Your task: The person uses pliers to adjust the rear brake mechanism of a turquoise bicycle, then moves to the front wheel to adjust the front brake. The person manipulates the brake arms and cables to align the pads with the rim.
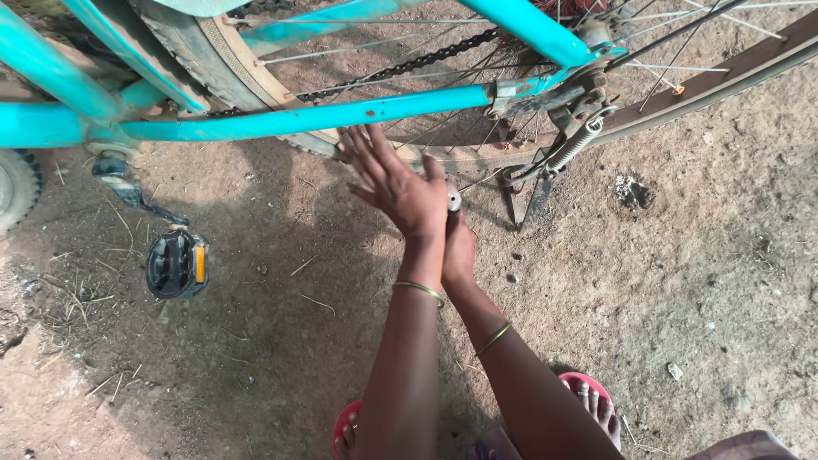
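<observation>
Head view: your left hand [394, 183] is flat, fingers [362, 145] spread and straight, gripping nothing, tips against the wheel [256, 81] just under the blue frame tube [298, 119]. Your right hand [457, 247] sits behind it, mostly hidden, closed round a small metal tool [453, 200] whose round end pokes up beside the left palm. Both wrists cross above the dirt ground [682, 281]. Pedal [176, 264] hangs well left.

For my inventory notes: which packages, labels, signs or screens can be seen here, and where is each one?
None: no package, label, sign or screen shows.
Nearest thing to a marking: an orange rectangular reflector on the side of the black pedal, left of the hands, low over the dirt ground.
</observation>
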